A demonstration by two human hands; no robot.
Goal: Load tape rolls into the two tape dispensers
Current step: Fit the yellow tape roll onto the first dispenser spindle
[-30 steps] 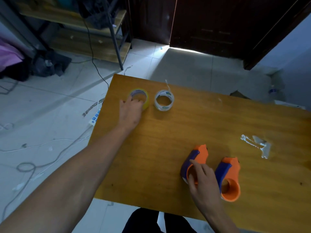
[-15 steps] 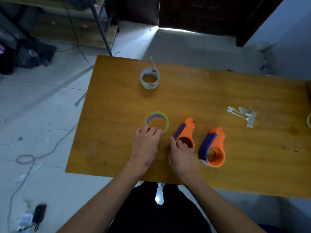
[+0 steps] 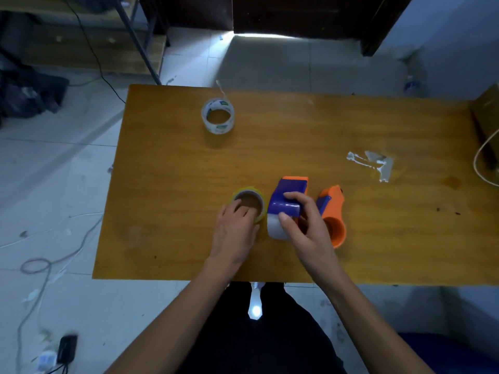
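Observation:
A yellowish tape roll lies flat near the front middle of the wooden table; my left hand grips its near side with fingers inside the core. My right hand holds an orange and blue tape dispenser tipped up on its side, thumb on its clear lower part. A second orange and blue dispenser lies just right of it, partly hidden by my right hand. A clear tape roll with a loose tail lies at the far left of the table.
Scraps of clear tape stick to the table at the right. A white cord loops over the right edge. Cables and a power strip lie on the floor to the left. A metal shelf stands behind.
My left hand has drawn the yellowish roll from the far left of the table to the front, beside the dispensers. My right hand has tipped the left dispenser up and now grips it.

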